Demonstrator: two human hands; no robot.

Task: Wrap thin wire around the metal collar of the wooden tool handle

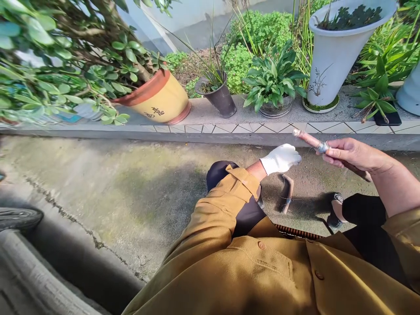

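Note:
My right hand [349,154], bare, is closed round a bent wooden stick [308,139]. Its pale, peeled-looking end points up and left, and a darker part shows below the palm. Silvery wire [323,147] is wound round the stick right at my fingertips. To the left, my left hand [281,159] wears a white knitted glove with its fingers curled closed; whatever they hold is hidden. The two hands are apart. On the ground below lies another bent stick [290,188], with a bluish binding near its lower end and thin strands beside it.
Along a low tiled ledge [203,128] stand a tilted yellow pot [164,98], a dark pot [221,100], a leafy plant [274,83] and a tall white planter [334,61]. A dark phone-like slab [389,118] lies at right. A concrete rim [33,267] is at lower left.

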